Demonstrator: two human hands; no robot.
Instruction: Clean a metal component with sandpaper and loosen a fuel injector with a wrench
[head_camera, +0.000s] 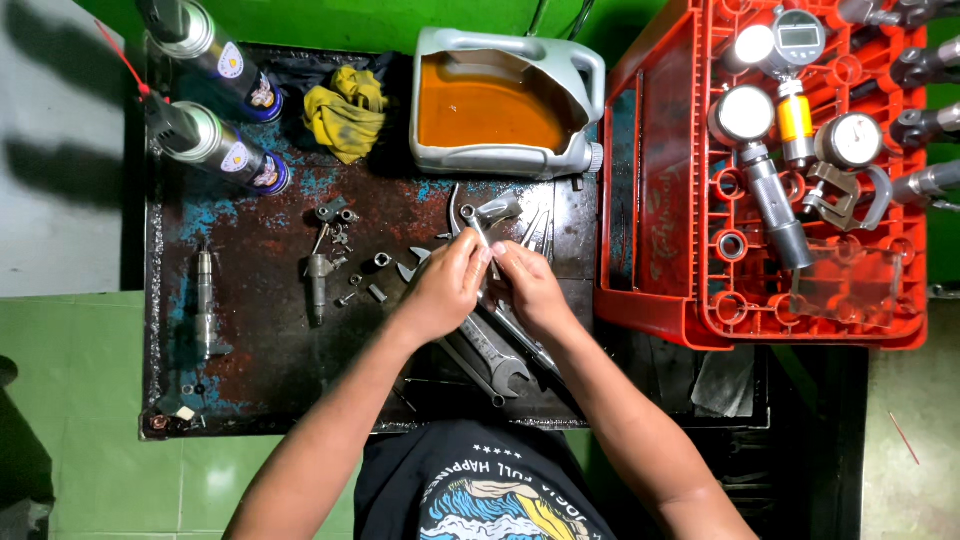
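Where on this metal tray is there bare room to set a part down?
Bare patches on the tray: the front left, between the lone injector and the left hand, and the strip between the spray cans and that injector. It is crowded around both hands, with small parts, wrenches and the right hand, and at the back by the oil jug and rag.

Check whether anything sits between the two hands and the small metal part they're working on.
Nothing visible does. The left hand and right hand both already pinch the small metal part directly, above the wrenches on the tray.
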